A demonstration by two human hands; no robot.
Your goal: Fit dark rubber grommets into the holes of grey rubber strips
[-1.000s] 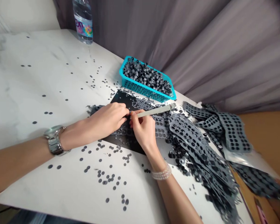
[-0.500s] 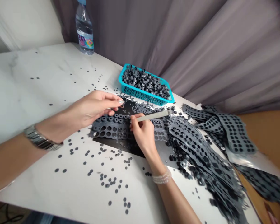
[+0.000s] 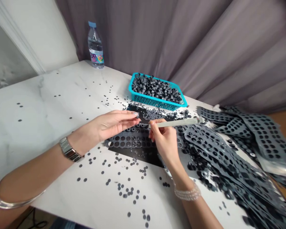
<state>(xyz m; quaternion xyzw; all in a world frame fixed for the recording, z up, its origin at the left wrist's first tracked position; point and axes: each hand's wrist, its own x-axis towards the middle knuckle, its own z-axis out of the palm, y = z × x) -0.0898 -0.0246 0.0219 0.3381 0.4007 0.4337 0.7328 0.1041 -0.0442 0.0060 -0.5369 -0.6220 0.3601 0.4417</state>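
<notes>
My left hand (image 3: 109,124) hovers over a grey rubber sheet full of round holes (image 3: 131,140) and pinches a small grey ring (image 3: 137,114) between thumb and fingertips. My right hand (image 3: 164,141) rests on the same sheet, fingers closed round a pale stick-like tool (image 3: 178,122) that points right. The sheet lies on a black mat (image 3: 138,152) on the white marble table (image 3: 50,105). A turquoise basket (image 3: 154,101) heaped with grey rings stands just behind the hands.
A pile of punched grey rubber sheets (image 3: 231,149) covers the table's right side. Small dark discs (image 3: 126,187) are scattered over the tabletop. A water bottle (image 3: 95,46) stands at the far corner by the grey curtain (image 3: 181,38).
My left hand has lifted off the sheet, pinching a ring, and now holds it raised nearer the basket. My right hand keeps the tool on the sheet. The camera has tilted up.
</notes>
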